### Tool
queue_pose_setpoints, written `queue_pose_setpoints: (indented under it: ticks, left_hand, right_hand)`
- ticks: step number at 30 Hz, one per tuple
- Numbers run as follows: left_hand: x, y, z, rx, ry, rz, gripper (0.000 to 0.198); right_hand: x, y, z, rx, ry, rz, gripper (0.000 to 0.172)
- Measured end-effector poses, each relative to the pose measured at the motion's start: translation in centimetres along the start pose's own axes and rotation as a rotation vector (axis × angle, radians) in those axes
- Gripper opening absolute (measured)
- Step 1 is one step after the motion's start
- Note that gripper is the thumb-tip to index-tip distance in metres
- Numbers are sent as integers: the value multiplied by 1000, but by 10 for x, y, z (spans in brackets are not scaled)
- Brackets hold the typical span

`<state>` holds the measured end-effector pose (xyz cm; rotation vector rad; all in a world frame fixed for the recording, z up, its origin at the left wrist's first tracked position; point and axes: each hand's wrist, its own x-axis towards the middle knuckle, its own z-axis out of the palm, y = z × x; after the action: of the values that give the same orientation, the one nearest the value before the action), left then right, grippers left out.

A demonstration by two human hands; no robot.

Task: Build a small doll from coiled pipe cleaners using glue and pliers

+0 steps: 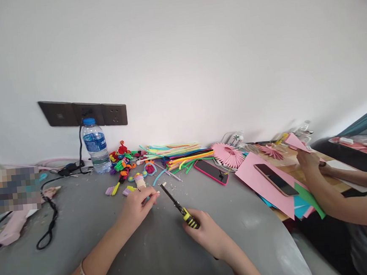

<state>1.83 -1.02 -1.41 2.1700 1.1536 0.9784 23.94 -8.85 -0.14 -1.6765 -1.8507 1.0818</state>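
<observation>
My left hand (140, 206) is closed in a pinch, with a bit of light-blue pipe cleaner (149, 198) showing between the fingers; most of it is hidden. My right hand (208, 233) grips scissors (189, 218) with a yellow-and-black handle, seen nearly edge-on. Their narrow dark blades point up and left, just right of my left fingertips. Beyond my left hand lies a small pipe-cleaner figure (140, 180) with a pale body. Behind it are a colourful heap of twisted pipe-cleaner pieces (123, 164) and a bundle of straight pipe cleaners (185, 155).
A water bottle (95, 146) stands by the wall below a socket strip (83, 113). Black cable (51, 207) and a pink corded tool (14, 229) lie left. At right are a pink-edged phone (211, 171), pink paper (248, 177), another phone (276, 180) and a co-worker's hand (309, 161) holding folded paper.
</observation>
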Motion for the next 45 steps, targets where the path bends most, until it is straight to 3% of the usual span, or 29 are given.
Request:
queue_pose_setpoints:
  ticks: [7,11,13,15,18,21,25,28,33,36,40,45]
  left_hand:
    - [3,-11,-3,15,159,33,21]
    - [5,-11,-6,-63,201,10,25]
    - [5,-12,-5,-108,194,-28,26]
    - [5,-13,-4,-165,182,-63,25]
    - [5,-15,-2,-237,211,-107,22]
    - [5,-17,-2,-257,252,-147,20]
    - [5,-16,-4,-197,260,-154,19]
    - [5,-16,-5,-116,245,-109,17]
    - [3,-18,-2,-18,245,-43,16]
    - [3,-23,-4,43,263,-22,12]
    - [5,-28,-11,88,285,-32,13]
    - [5,-28,-16,80,290,-25,15]
  right_hand:
    - [5,7,-21,-133,72,41,12]
    - [20,29,-53,-415,305,115,30]
    - [32,45,-66,-541,400,62,37]
    - [43,60,-73,-598,415,7,41]
    - [54,78,-70,-650,446,-45,43]
    - [58,92,-59,-657,558,-74,45]
    - [56,91,-48,-546,661,-149,40]
    - [56,64,-39,-391,633,-298,28]
    - [78,-7,-10,-93,320,-615,21]
    - [105,-33,3,-13,212,-736,14]
    - [136,-41,11,51,108,-858,10]
    - [142,-31,24,149,155,-860,9]
